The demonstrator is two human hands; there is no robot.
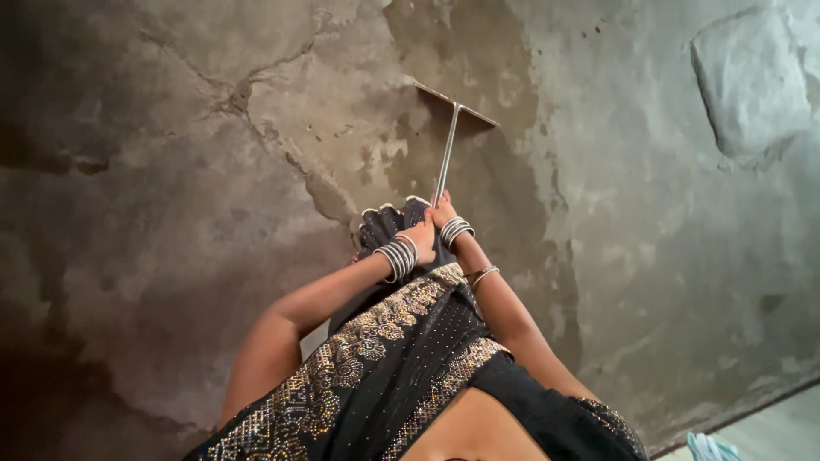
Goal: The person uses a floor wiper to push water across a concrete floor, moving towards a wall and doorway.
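Observation:
A floor wiper with a thin metal handle [448,154] and a flat blade [457,105] rests on a cracked, wet cement floor [213,171]. My left hand [420,234] and my right hand [443,212] are both closed on the near end of the handle, close together. Silver bangles ring both wrists. The blade lies ahead of me on a darker, damp patch. My black embroidered garment [401,350] hangs below my arms and hides my feet.
A raised, lighter cement slab [752,81] sits at the far right. Deep cracks run across the floor at the left. A paler strip of floor and a light striped object [713,447] show at the bottom right corner.

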